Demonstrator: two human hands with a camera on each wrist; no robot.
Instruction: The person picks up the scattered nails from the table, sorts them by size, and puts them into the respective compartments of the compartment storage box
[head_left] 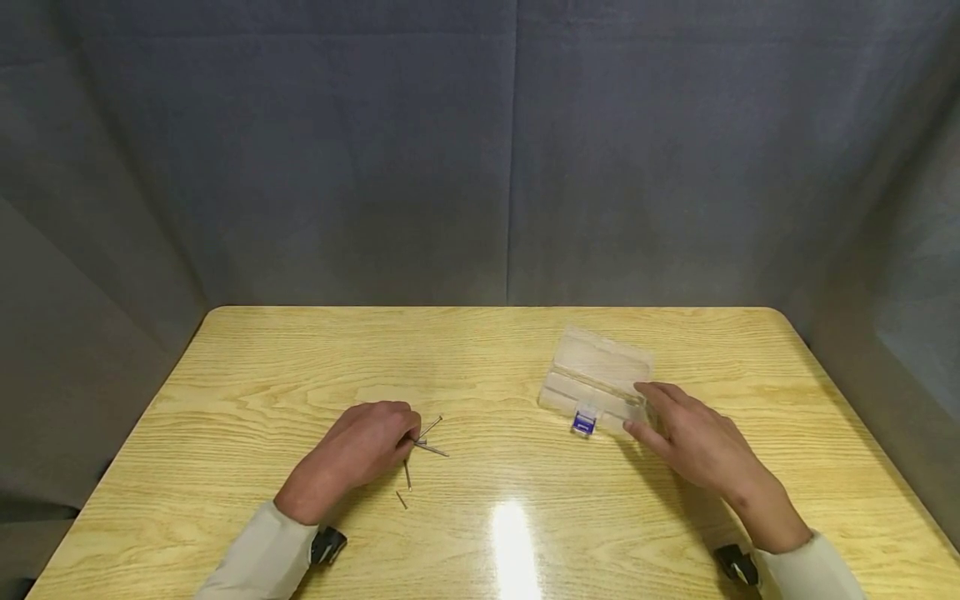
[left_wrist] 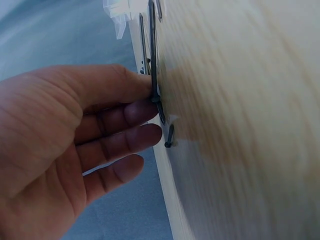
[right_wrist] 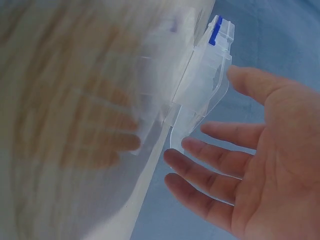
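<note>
From where I stand, the person's left hand [head_left: 366,448] is bent down to the bench [head_left: 495,367], thumb and forefinger pinching a long, dark, thin metal nail [left_wrist: 153,55]; the other fingers are loosely curved. Whether that nail is clear of the wood, I can't tell. The right hand [head_left: 697,440] is relaxed, its fingers spread and gripping nothing, beside a clear plastic box with a hinged lid [head_left: 600,400]; I can't be sure the fingertips touch it.

At the left fingertips, more slim metal nails [head_left: 437,452] fan out toward the right hand. A short metal nail [head_left: 401,500] lies nearer the left wrist. The box sits just ahead of the right hand and toward the left one, its blue latch [head_left: 584,422] facing the person. It looks unlatched, though the see-through walls make that hard to judge.

Beyond both hands hangs a dark grey cloth curtain [head_left: 360,175].

For a clean pick-up, I'd pinch near the nail's middle with the fingertip pads, tilt one end up first, and lift it away from its crossing neighbours so they don't drag. Light box, too: the right fingers would steady it best low on the side, without pressing the lid.
</note>
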